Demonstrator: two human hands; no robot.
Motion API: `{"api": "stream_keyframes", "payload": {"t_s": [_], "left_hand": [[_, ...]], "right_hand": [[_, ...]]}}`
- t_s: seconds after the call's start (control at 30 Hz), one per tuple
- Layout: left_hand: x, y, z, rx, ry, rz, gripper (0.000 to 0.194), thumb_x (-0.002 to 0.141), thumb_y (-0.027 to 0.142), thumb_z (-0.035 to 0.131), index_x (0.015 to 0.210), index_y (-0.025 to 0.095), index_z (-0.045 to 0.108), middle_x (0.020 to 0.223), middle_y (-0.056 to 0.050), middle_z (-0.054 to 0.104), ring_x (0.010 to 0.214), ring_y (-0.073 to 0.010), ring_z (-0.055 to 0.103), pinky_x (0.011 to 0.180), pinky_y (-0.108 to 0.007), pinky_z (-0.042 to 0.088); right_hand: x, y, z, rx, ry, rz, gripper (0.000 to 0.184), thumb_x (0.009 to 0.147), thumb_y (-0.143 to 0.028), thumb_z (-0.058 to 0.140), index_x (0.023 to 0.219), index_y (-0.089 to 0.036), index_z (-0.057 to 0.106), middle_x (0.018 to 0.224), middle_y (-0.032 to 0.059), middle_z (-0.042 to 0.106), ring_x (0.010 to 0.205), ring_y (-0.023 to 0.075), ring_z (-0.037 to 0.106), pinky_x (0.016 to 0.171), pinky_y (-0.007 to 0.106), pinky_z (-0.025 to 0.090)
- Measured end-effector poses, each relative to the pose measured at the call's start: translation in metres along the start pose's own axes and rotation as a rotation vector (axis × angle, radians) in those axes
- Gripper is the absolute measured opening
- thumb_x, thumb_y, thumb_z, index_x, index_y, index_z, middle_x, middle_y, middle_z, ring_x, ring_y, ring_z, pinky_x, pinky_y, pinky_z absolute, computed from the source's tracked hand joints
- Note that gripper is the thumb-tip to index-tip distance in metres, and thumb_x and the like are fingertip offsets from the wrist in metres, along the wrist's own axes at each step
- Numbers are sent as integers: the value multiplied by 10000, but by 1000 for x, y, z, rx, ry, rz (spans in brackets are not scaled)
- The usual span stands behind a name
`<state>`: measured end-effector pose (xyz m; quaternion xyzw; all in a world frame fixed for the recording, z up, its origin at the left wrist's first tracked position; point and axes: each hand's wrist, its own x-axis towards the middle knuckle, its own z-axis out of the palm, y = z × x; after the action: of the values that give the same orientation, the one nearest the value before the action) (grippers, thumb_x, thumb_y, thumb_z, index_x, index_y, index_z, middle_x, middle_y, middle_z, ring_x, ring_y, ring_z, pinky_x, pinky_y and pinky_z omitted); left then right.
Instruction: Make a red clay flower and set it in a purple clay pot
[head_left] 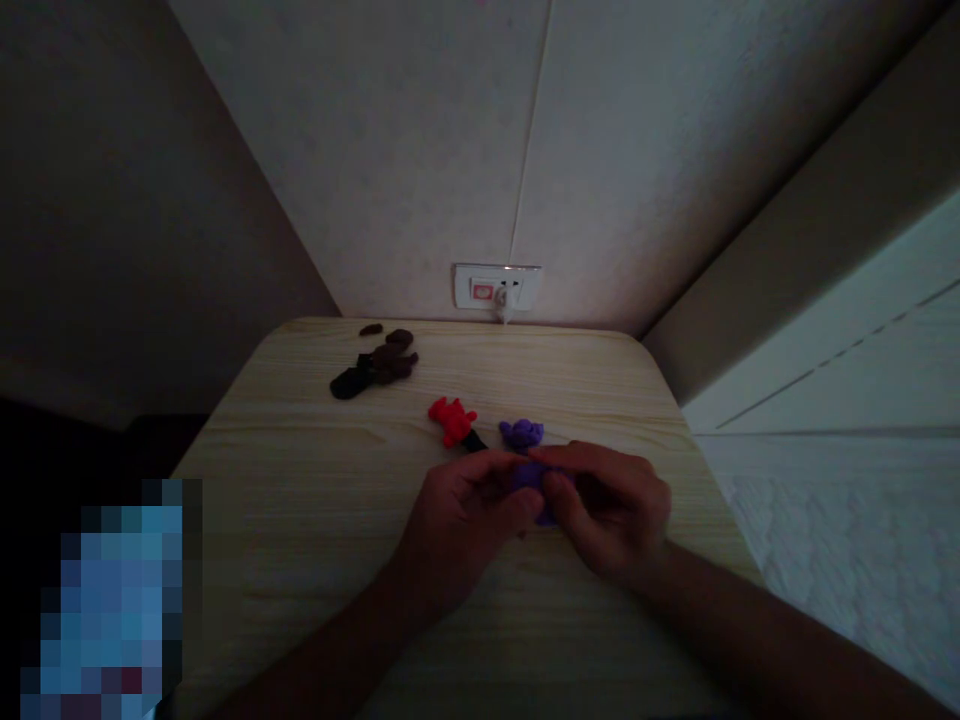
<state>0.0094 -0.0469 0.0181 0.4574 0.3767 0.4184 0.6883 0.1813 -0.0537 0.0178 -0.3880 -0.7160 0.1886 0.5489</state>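
Between my two hands is a soft-looking purple lump, perhaps modelling clay (528, 477), partly covered by the fingers. My left hand (472, 510) pinches it from the left, thumb on top. From the right, my right hand (611, 510) presses its thumb and fingers against the same lump. Just beyond the fingers lies a small purple figure (522, 432) with rounded parts. A red animal-like figure (452, 421) rests to its left, with a black piece (474, 442) at its lower end.
Dark brown lumps (391, 360) and a black rounded piece (350, 383) lie at the table's back left. The wooden table (300, 480) meets a wall with a socket and plug (504, 300). White quilted bedding (810, 540) is at right; a blurred bright patch (112, 600) at lower left.
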Motion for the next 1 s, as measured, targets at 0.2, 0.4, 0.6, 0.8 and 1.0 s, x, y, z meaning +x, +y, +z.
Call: {"api": "stream_keyframes", "payload": {"t_s": [0.2,0.4,0.6,0.8,1.0], "left_hand": [[-1,-1,0,159,58,49,241,849,387,755,783,156,762,639,-22,662,601,-142,590,575,-238,482],[-5,3,-2,243,36,108,201,881,330,718,796,157,773,742,-44,700,708,-169,635,648,-245,493],[-5,6,-3,230,17,90,225,863,343,742,767,140,752,720,-40,683,679,-156,610,623,-235,479],[-5,4,-2,164,13,106,202,892,323,722,795,150,756,712,-14,677,671,-125,592,615,-203,454],[-5,1,-5,155,14,113,212,899,325,711,789,149,753,703,-5,658,674,-120,579,620,-199,454]], "right_hand": [[3,2,0,-5,-69,-6,249,898,-125,631,1081,-194,786,779,44,799,611,148,717,570,245,580],[0,4,1,9,-96,44,119,869,-165,683,949,-172,772,623,7,741,441,105,607,446,200,485],[2,0,-1,56,-155,48,175,905,-162,660,1020,-176,790,730,36,792,476,103,628,479,196,510],[2,-2,-1,68,-162,153,137,920,-173,657,948,-134,785,577,2,689,432,86,553,410,170,415],[4,0,-1,111,-163,90,174,907,-145,683,1033,-141,804,745,44,786,522,92,650,510,167,506]]}}
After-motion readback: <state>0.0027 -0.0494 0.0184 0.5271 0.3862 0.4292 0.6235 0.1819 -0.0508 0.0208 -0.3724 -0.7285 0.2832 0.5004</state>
